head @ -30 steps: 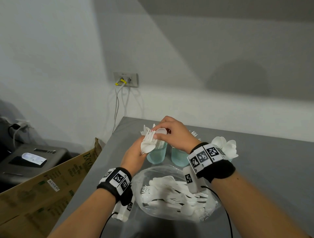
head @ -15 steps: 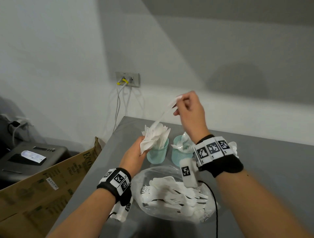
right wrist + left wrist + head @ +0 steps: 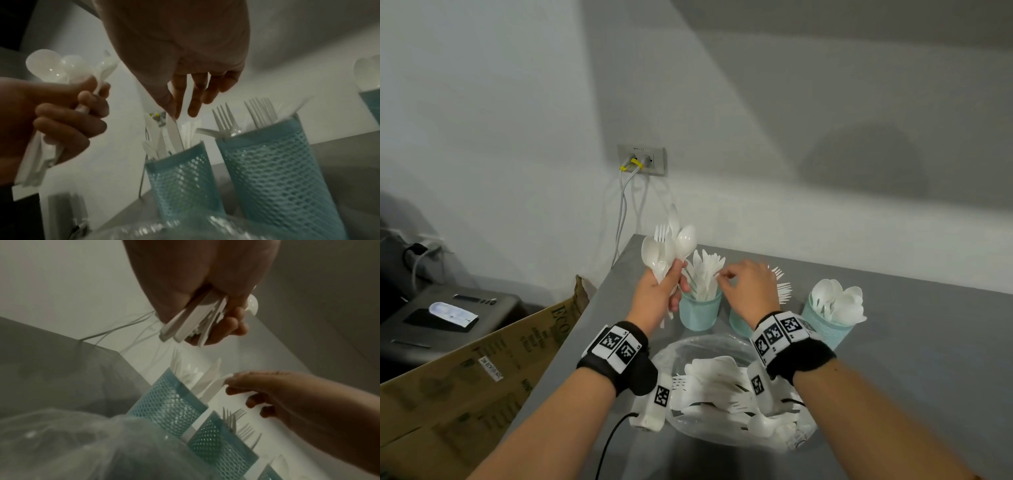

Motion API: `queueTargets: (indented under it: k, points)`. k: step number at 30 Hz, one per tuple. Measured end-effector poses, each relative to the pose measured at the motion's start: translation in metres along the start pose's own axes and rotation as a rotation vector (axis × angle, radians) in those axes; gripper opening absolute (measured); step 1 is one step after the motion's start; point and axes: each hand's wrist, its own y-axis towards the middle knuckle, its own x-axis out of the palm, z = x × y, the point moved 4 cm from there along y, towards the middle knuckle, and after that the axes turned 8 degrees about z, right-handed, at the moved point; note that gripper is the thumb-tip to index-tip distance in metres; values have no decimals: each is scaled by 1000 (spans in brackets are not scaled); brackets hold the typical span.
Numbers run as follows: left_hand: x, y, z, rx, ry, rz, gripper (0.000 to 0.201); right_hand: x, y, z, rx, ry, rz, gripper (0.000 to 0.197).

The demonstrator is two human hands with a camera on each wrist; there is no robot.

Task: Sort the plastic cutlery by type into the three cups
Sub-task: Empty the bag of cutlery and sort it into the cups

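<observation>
Mid-sort: my right hand (image 3: 748,287) pinches a knife (image 3: 174,131) into the knife cup (image 3: 700,313). Left hand (image 3: 659,294) grips a mixed bunch (image 3: 669,248) beside it. Bag (image 3: 736,394) before it still holds plenty.

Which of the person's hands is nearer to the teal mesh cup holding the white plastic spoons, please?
Right. The right hand hovers two cups left of the spoon cup; the left hand, gripping mixed cutlery, is farther left.

Setting: plain office or lab room
Evidence: bare white wall (image 3: 517,102), data socket (image 3: 642,160) with cables, grey table (image 3: 928,342), printer (image 3: 448,318), cardboard box (image 3: 465,394)
</observation>
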Motion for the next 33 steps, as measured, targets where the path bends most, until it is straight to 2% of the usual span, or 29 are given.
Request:
queueTargets:
  k: [2, 5, 7, 9, 12, 14, 16, 18, 20, 23, 27, 30, 33]
  points:
    - [1, 1, -1, 20, 62, -7, 23, -11, 3, -9, -4, 90, 65, 25]
    - [4, 2, -7, 69, 185, 39, 18, -43, 3, -31, -13, 538, 243, 23]
    - [5, 2, -11, 138, 303, 67, 10, -59, 0, -46, -65, 686, 275, 18]
    - [6, -1, -13, 204, 475, 43, 16, -63, -2, -56, -148, 629, 219, 20]
    - [6, -7, -11, 288, 697, 2, 20, -61, 0, -58, -254, 312, 178, 26]
    - [5, -8, -10, 308, 755, -16, 17, -61, 2, -57, -324, 126, 141, 24]
    - [3, -8, -12, 309, 756, -46, 12, -60, 4, -54, -340, 80, 29, 20]
    - [3, -7, -16, 293, 686, -91, 14, -58, 6, -50, -269, 157, -103, 17]
    - [4, -7, -20, 264, 631, -124, 18, -59, 8, -47, -167, 311, -146, 11]
    - [9, -11, -23, 237, 642, -137, 17, -73, 9, -43, -66, 514, -40, 3]
    - [16, -14, -22, 273, 809, -133, 19, -115, 10, -41, -3, 990, 164, 7]
    - [19, -15, -18, 325, 953, -116, 29, -135, 7, -43, -87, 971, 270, 6]
    - [23, -16, -17, 369, 1017, -100, 36, -120, 3, -40, -97, 738, 98, 14]
